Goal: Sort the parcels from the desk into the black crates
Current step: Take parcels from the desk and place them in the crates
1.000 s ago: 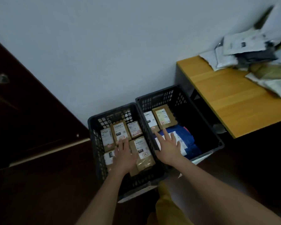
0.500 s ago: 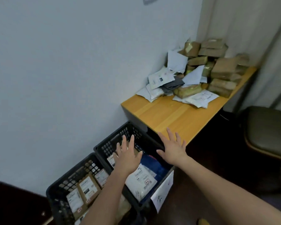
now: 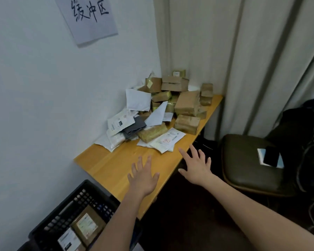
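Head view: left hand (image 3: 143,180) and right hand (image 3: 198,167), both spread and holding nothing, hover over the yellow wooden bench (image 3: 116,165); heaped brown and white parcels (image 3: 163,113) lie at 12 o'clock, a black plastic crate (image 3: 65,212) at 7.

Both arms bare, extended forward from the lower edge of view. Left hand (image 3: 143,178) — palm down, fingers straight and slightly spread, thumb out to the right; holds nothing. Left forearm runs up from bottom centre. Right hand (image 3: 196,167) — also palm down, fingers splayed wider, thumb pointing left toward the other hand; holds nothing. Right forearm enters from the lower right corner. Hands side by side, apart, right slightly further forward.
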A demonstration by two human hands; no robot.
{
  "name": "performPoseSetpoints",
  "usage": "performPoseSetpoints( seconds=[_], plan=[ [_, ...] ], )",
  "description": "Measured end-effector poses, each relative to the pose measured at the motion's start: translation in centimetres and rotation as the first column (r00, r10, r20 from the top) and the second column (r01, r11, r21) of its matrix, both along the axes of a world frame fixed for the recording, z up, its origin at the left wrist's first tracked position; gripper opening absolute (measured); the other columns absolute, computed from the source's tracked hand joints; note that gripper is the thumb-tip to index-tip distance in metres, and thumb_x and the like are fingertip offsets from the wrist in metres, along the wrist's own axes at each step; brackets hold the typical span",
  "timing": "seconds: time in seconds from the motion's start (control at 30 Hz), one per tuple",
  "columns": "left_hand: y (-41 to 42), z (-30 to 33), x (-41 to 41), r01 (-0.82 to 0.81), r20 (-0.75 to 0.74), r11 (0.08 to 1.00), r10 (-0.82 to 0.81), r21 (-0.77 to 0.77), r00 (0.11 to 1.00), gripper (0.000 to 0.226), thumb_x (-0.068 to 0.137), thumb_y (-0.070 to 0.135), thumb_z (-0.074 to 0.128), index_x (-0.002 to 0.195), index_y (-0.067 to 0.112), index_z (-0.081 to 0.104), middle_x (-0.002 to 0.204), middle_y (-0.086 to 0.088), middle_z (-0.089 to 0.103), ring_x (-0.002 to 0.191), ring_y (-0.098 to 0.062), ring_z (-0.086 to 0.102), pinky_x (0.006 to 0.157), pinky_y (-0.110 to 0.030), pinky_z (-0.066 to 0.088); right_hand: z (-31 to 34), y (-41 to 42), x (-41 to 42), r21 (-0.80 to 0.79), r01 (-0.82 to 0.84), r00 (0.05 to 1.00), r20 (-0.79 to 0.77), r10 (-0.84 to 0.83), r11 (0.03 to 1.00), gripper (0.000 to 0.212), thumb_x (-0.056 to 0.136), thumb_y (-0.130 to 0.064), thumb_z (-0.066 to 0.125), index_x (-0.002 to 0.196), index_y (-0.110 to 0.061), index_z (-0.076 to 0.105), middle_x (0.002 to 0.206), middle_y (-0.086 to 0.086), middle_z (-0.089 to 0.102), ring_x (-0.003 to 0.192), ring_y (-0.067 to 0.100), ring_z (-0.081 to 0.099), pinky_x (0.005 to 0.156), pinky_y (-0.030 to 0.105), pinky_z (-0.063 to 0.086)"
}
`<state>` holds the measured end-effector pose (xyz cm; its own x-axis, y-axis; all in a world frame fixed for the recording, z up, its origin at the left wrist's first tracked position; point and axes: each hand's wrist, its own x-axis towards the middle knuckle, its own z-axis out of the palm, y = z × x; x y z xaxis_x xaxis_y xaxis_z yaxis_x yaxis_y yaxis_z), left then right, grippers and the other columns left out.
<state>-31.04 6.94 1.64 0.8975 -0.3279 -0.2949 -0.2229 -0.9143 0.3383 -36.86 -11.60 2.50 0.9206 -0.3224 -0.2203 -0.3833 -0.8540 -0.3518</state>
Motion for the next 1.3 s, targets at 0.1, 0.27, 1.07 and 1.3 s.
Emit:
performPoseSetpoints(
  seconds=[0.1,0.27,1.07,1.3],
  plan=[
    [-4.2,0.7,1.6,0.042,-0.004,0.999,-0.042,0.000,0.999,0.073,0.101,0.048,0.040,0.155,0.036,-0.008,0.162,0.001,-0.021,0.150,-0.036,-0.009,0.118,-0.060,0.009,0.4,-4.6,1.2,0.017,0.042,0.999,0.013,-0.042,0.999,0.077,0.097,-0.043,0.054,0.155,-0.043,0.003,0.164,0.001,-0.013,0.150,0.037,-0.005,0.118,0.062,0.006],
    [-7.6,0.8,5.8,0.057,-0.011,0.997,-0.057,0.046,0.998,0.072,0.102,0.046,0.040,0.155,0.036,-0.006,0.163,-0.001,-0.020,0.150,-0.036,-0.010,0.117,-0.061,0.009,-0.2,-8.0,4.1,0.073,0.053,0.999,-0.006,-0.053,0.996,0.075,0.098,-0.040,0.054,0.155,-0.042,0.005,0.164,0.002,-0.013,0.150,0.037,-0.003,0.118,0.062,0.008],
    [-11.1,-12.3,36.8,-0.311,-0.341,0.950,0.283,-0.029,0.896,0.096,0.070,0.064,0.051,0.119,-0.018,0.051,0.120,-0.032,0.058,0.111,-0.044,0.056,0.094,-0.049,0.047,-6.0,-16.1,35.8,0.235,-0.142,0.926,-0.312,0.213,0.962,0.073,0.100,-0.039,0.052,0.158,-0.025,0.010,0.165,0.004,0.009,0.151,0.030,0.005,0.122,0.042,0.013],
    [-10.7,-9.7,37.5,-0.701,-0.486,0.703,0.576,-0.116,0.658,0.046,0.096,0.023,0.058,0.128,-0.005,0.044,0.114,-0.015,0.053,0.100,-0.025,0.055,0.083,-0.031,0.047,-6.8,-15.0,41.7,0.322,-0.166,0.873,-0.392,0.291,0.932,0.060,0.102,-0.034,0.048,0.153,-0.008,0.027,0.155,0.012,0.034,0.137,0.027,0.041,0.108,0.033,0.038]
  ],
)
